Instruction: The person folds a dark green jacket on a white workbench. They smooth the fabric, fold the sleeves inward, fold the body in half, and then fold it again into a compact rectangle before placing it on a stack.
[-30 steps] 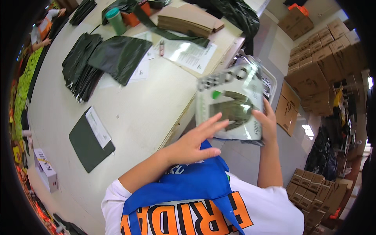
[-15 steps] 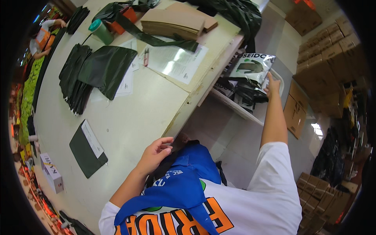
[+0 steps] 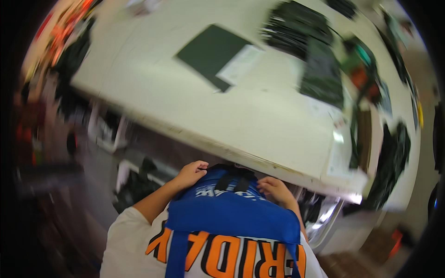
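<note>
Both my hands are at waist height in front of my blue apron (image 3: 236, 213), close to the near edge of the table (image 3: 157, 88). My left hand (image 3: 192, 173) has loosely bent fingers and holds nothing. Just right of the apron, my right hand (image 3: 274, 189) is also without anything in it, its fingers slightly apart and a little blurred. On the tabletop ahead lies a flat dark green piece (image 3: 211, 51) with a white sheet (image 3: 238, 64) against it. A stack of folded dark pieces (image 3: 296, 25) sits farther right, a dark green sheet (image 3: 322, 74) beside it.
Below the table edge, a white crate (image 3: 327, 234) with packages stands at my right, another crate (image 3: 122, 176) with dark bundles at my left. Toward the table's right end are a cardboard stack (image 3: 371, 139) and black plastic (image 3: 391, 162).
My view has swung left, so the table now lies across in front of me. My right hand has left the packages in the crate and come back to my waist.
</note>
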`<move>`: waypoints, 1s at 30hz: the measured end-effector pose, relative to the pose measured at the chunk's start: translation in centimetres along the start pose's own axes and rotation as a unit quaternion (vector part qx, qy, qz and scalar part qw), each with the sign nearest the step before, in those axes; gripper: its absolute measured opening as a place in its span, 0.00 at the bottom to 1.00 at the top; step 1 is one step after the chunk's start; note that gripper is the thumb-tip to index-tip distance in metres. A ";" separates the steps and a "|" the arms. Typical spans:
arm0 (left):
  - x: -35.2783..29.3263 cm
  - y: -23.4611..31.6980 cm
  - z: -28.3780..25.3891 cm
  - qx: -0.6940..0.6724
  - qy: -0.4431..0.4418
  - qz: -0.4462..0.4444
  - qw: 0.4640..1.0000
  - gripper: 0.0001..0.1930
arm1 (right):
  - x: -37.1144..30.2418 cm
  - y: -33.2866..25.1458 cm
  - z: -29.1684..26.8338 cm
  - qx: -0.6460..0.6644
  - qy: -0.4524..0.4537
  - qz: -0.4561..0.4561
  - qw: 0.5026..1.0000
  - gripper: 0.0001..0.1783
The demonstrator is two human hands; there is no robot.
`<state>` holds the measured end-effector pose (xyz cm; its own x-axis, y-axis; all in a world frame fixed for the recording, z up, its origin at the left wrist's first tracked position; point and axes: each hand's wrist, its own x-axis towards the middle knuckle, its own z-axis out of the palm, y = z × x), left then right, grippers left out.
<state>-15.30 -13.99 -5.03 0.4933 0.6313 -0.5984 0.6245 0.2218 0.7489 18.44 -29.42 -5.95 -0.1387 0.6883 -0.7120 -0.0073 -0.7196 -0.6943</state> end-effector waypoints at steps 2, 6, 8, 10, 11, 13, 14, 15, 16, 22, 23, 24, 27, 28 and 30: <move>-2.5 -8.4 1.2 -0.034 0.075 -0.030 0.996 0.19 | 3.1 -5.3 4.7 -0.143 -0.052 -0.064 0.986 0.13; -7.1 -20.1 5.3 -0.036 0.161 -0.157 0.974 0.20 | 8.4 -12.2 12.5 -0.284 -0.077 -0.079 0.953 0.14; -9.3 -26.7 8.6 -0.094 0.196 -0.223 0.950 0.20 | 10.5 -14.3 16.5 -0.369 -0.051 -0.107 0.922 0.13; -11.7 -33.2 13.4 -0.151 0.254 -0.301 0.907 0.20 | 13.3 -15.6 20.0 -0.424 -0.071 -0.184 0.884 0.14; -12.4 -36.0 16.6 -0.169 0.287 -0.345 0.877 0.21 | 14.3 -15.9 21.4 -0.441 -0.061 -0.210 0.871 0.15; -13.4 -40.7 19.7 -0.226 0.314 -0.426 0.818 0.28 | 18.3 -15.2 22.5 -0.493 -0.020 -0.306 0.814 0.18; -14.3 -41.1 18.9 -0.230 0.348 -0.491 0.765 0.38 | 19.5 -15.0 23.4 -0.505 -0.002 -0.321 0.801 0.19; -14.7 -42.0 18.4 -0.216 0.399 -0.543 0.707 0.50 | 20.7 -14.7 24.7 -0.518 0.022 -0.335 0.787 0.19; -15.1 -43.4 17.1 -0.262 0.391 -0.578 0.666 0.58 | 22.0 -14.0 25.2 -0.558 0.039 -0.348 0.752 0.20; -12.6 -53.2 17.8 -0.435 0.274 -0.651 0.559 0.54 | 23.0 -13.8 27.5 -0.648 0.121 -0.337 0.672 0.20; -11.6 -57.5 22.7 -0.476 0.253 -0.574 0.617 0.39 | 22.6 -13.8 27.9 -0.656 0.104 -0.341 0.665 0.20; -10.9 -58.0 24.0 -0.527 0.373 -0.509 0.569 0.33 | 22.7 -13.0 27.8 -0.619 0.093 -0.349 0.697 0.21; -14.0 -54.1 19.9 -0.699 0.544 -0.243 0.396 0.26 | 20.4 -10.4 32.1 -0.596 0.039 -0.343 0.725 0.20; -16.8 -51.2 16.9 -0.758 0.523 -0.149 0.361 0.25 | 19.9 -8.9 33.6 -0.521 -0.047 -0.291 0.801 0.19; -21.2 -46.5 12.7 -0.780 0.433 -0.053 0.448 0.25 | 16.5 -6.0 41.5 -0.520 -0.127 -0.141 0.833 0.21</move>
<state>-47.17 -47.15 -30.78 -0.3312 0.4567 -0.8257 -0.9008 0.1073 0.4207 -24.91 -17.56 -9.15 -0.4834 0.6795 -0.5519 0.7678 0.0263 -0.6401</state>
